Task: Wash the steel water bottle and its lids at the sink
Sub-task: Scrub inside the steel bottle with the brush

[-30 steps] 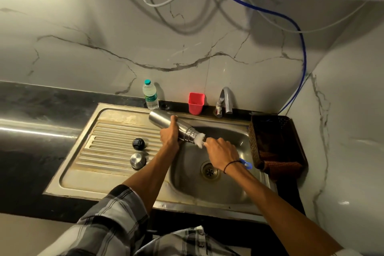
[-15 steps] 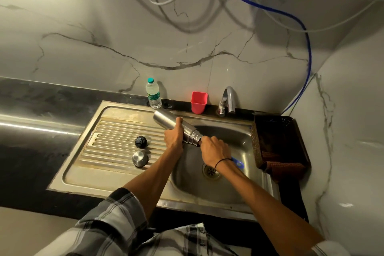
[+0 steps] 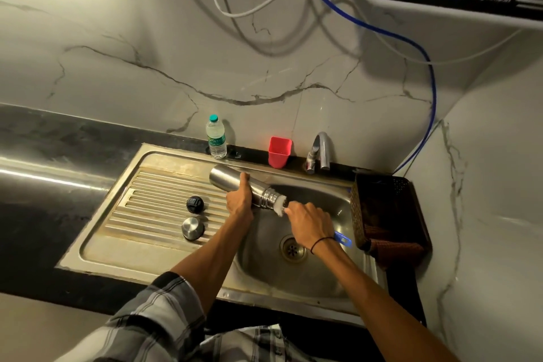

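Drew bottle brush (image 3: 280, 205) bristles back out of steel bottle (image 3: 235, 184) mouth; left hand (image 3: 239, 200) wrapped round body, right hand (image 3: 311, 223) fisted on handle (lids lay at nine o'clock).

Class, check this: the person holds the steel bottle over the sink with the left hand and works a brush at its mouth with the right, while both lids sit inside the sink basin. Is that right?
Not quite. The black lid and the steel lid lie on the ribbed drainboard left of the basin, as the head view shows. The left hand does hold the steel bottle, and the right hand works the brush at its mouth.
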